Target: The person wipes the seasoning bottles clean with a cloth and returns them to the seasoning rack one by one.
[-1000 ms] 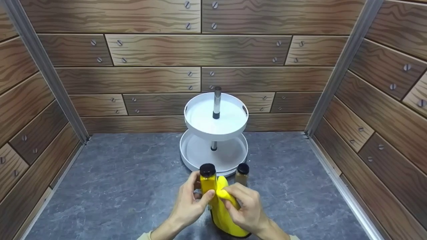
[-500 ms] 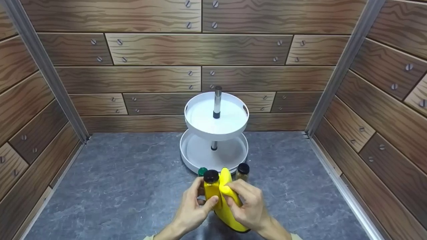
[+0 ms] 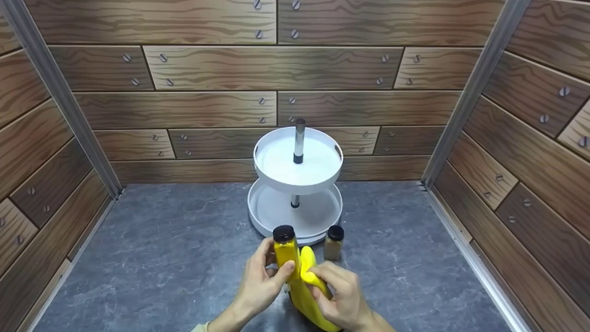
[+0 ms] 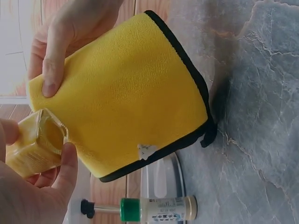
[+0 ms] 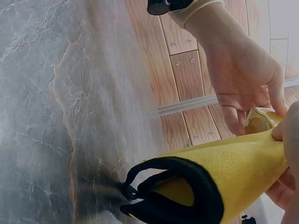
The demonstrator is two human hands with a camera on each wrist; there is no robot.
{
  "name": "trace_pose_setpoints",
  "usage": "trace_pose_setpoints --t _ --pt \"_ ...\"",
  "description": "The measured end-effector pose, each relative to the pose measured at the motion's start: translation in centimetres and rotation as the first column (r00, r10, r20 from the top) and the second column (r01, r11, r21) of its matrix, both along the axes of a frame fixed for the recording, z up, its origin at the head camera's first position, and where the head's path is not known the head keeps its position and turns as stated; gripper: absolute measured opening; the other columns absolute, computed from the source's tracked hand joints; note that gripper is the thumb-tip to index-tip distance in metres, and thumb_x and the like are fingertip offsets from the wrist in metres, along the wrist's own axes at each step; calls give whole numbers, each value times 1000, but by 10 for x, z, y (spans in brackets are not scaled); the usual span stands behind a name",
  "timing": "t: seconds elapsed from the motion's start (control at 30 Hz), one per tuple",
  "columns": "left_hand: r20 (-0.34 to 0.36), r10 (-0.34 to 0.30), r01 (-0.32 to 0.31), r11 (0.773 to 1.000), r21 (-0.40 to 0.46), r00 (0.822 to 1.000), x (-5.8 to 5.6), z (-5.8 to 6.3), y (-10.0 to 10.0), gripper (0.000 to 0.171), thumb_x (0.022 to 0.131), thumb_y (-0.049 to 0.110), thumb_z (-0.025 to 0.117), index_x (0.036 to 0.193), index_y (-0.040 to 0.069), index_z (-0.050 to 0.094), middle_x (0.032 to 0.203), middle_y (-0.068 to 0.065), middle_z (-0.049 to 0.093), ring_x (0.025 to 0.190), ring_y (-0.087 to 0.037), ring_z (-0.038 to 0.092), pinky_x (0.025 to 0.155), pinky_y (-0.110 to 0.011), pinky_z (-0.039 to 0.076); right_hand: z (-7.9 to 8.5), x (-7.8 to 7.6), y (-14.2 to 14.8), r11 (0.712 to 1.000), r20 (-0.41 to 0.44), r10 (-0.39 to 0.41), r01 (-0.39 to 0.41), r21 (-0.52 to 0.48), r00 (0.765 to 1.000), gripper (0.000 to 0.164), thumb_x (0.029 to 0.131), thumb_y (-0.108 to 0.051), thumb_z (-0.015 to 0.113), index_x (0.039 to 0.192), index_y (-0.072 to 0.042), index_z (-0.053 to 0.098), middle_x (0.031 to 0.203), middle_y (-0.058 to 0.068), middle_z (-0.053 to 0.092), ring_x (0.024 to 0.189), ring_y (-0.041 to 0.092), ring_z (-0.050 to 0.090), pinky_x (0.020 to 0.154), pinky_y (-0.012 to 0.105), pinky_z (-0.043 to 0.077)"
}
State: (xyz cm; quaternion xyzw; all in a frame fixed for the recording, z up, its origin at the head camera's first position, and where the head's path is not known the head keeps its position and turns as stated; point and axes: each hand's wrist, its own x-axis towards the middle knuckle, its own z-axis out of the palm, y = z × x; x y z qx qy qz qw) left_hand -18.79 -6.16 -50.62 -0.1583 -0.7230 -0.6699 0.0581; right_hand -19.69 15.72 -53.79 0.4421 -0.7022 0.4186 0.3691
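My left hand (image 3: 262,281) grips a square glass jar (image 3: 286,252) with yellow contents and a black lid, held up in front of the two-tier stand. Its base faces the camera in the left wrist view. My right hand (image 3: 341,291) pinches a bunched end of a yellow cloth (image 4: 135,88), which lies against the jar's right side. The cloth has a black edge and hangs down over the table; in the right wrist view its lower part is folded into a loop. The jar's far side is hidden.
Behind the hands stands a white two-tier round tray (image 3: 276,216) with a central post. A black-lidded jar of brownish contents (image 3: 333,249) stands right of it. A green-capped bottle (image 4: 163,210) shows in the left wrist view. Wood-patterned walls (image 3: 276,69) enclose the grey tabletop (image 3: 175,258).
Over the last half second the jar has shifted slightly left and away, covering the green-capped bottle in the head view. The pinched cloth end has come down and nearer along the jar's side.
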Motion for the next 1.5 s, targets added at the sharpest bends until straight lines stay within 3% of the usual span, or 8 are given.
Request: trace_pose_setpoints --t 0.33,0.63,1.07,1.3,1.5 --pt "7 -18 18 998 -62 1000 5 -4 4 45 105 27 80 142 8 63 128 -16 77 105 -13 77 80 -26 68 19 -6 -1 998 -12 -47 46 -30 999 42 74 14 80 112 -6 80 93 6 79 78 15 75 76 21 64" --pt "29 -59 62 993 -101 998 9 -12 9 47 104 29 81 145 13 64 128 -14 78 102 -10 78 80 -29 70 34 -12 -2 995 -109 -28 16 -101 994 42 70 17 78 110 3 79 93 13 78 79 20 74 79 23 65" --pt "-18 -20 21 1000 17 1000 6 -5 6 46 105 20 79 144 2 62 129 -21 76 109 -15 79 85 -29 69 19 -5 3 1000 -65 22 -21 5 998 41 72 14 77 109 -4 78 93 5 77 79 13 73 76 20 63" --pt "-18 13 -12 999 50 1000 3 -2 4 47 104 17 80 144 0 61 125 -23 76 106 -15 79 87 -28 69 12 -7 9 997 -119 67 -62 48 991 45 66 12 76 109 -1 78 92 6 77 79 15 73 76 22 64" --pt "-18 43 -42 998 37 999 0 -4 3 46 103 17 82 142 0 63 121 -21 76 102 -13 79 84 -27 69 5 -7 11 997 -145 37 -28 65 989 38 73 7 79 110 1 80 93 7 78 80 17 75 78 23 66"
